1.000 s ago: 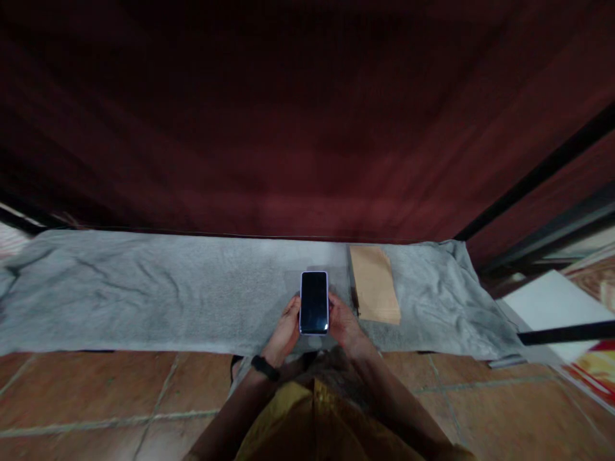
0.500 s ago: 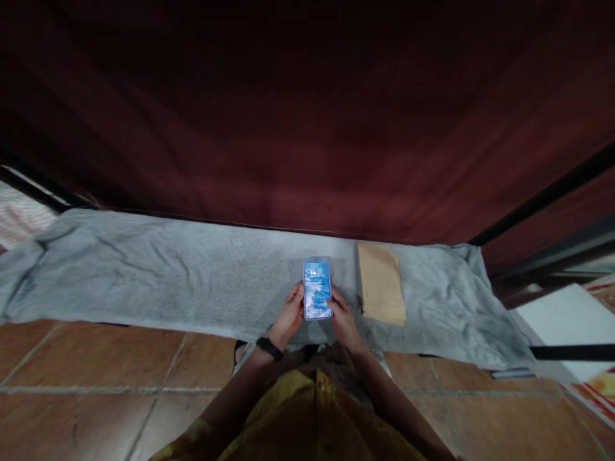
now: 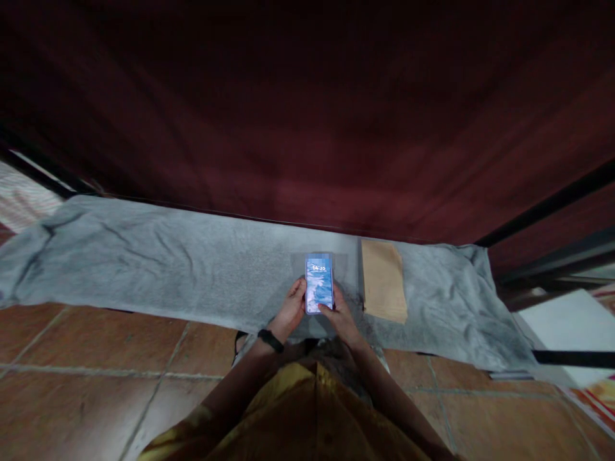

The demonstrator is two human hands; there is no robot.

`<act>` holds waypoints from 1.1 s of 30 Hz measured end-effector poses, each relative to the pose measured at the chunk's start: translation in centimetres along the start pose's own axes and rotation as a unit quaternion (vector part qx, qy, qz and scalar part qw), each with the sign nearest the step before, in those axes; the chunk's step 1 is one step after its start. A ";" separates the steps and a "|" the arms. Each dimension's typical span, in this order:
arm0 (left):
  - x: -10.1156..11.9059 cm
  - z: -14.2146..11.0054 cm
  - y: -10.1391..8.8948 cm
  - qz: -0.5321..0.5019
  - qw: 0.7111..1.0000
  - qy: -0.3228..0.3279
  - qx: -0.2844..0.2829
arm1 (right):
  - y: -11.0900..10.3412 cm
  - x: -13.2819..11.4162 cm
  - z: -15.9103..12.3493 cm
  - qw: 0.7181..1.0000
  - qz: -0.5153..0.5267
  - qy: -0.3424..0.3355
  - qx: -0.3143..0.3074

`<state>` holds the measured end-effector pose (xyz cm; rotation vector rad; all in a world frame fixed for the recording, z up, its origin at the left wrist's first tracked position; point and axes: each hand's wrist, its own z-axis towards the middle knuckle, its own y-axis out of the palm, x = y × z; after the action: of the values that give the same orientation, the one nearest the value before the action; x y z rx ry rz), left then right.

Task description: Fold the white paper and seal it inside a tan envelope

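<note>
A smartphone (image 3: 319, 282) with a lit lock screen of blue and white waves is held upright between both hands above a grey cloth (image 3: 216, 269). My left hand (image 3: 291, 306) grips its left edge, with the thumb along the side. Around the right edge wraps my right hand (image 3: 342, 315), its thumb lying over the lower part of the screen. The fingers behind the phone are hidden. To the right of the phone, a stack of brown paper (image 3: 383, 280) lies on the cloth.
A dark red curtain-like surface (image 3: 307, 141) rises behind the cloth. Dark bars (image 3: 548, 208) run along the right side. A white board (image 3: 571, 326) stands at the far right. Brown floor tiles (image 3: 120, 346) lie in front.
My right thumb has moved from the phone's right edge down onto the lower screen. The view has shifted slightly; both hands keep hold of the phone.
</note>
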<state>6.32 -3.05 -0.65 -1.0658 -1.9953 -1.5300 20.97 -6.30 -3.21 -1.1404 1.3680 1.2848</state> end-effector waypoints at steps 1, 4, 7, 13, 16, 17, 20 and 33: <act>0.1 0.0 0.1 0.003 1.000 0.000 -0.002 | 0.0 0.2 0.0 1.000 -0.006 -0.004 0.002; 0.2 -0.1 0.3 0.005 1.000 0.003 -0.001 | -0.1 0.8 0.0 1.000 -0.022 -0.011 0.000; 0.3 -0.2 0.4 0.001 1.000 0.002 0.000 | -0.1 1.1 0.0 1.000 -0.020 -0.014 -0.002; 0.1 -0.2 0.3 -0.006 1.000 0.001 0.013 | 0.1 0.7 -0.1 1.000 -0.019 -0.005 0.003; 0.1 -0.2 0.3 -0.001 1.000 0.003 0.016 | 0.2 0.0 -0.4 1.000 -0.004 -0.001 0.000; 0.1 -0.2 0.3 0.001 1.000 0.002 0.016 | 0.2 -0.3 -0.5 1.000 0.002 0.002 0.000; 0.2 -0.3 0.4 0.003 1.000 -0.005 0.014 | 0.3 -1.0 -0.8 1.000 0.014 0.015 0.004; 0.2 -0.3 0.6 0.004 1.000 0.002 0.005 | 0.4 -0.8 -0.7 0.999 0.009 0.028 0.043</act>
<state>6.61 -3.16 -0.01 -1.0646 -1.9903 -1.5155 20.74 -6.94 -2.31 -1.1151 1.4649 1.2033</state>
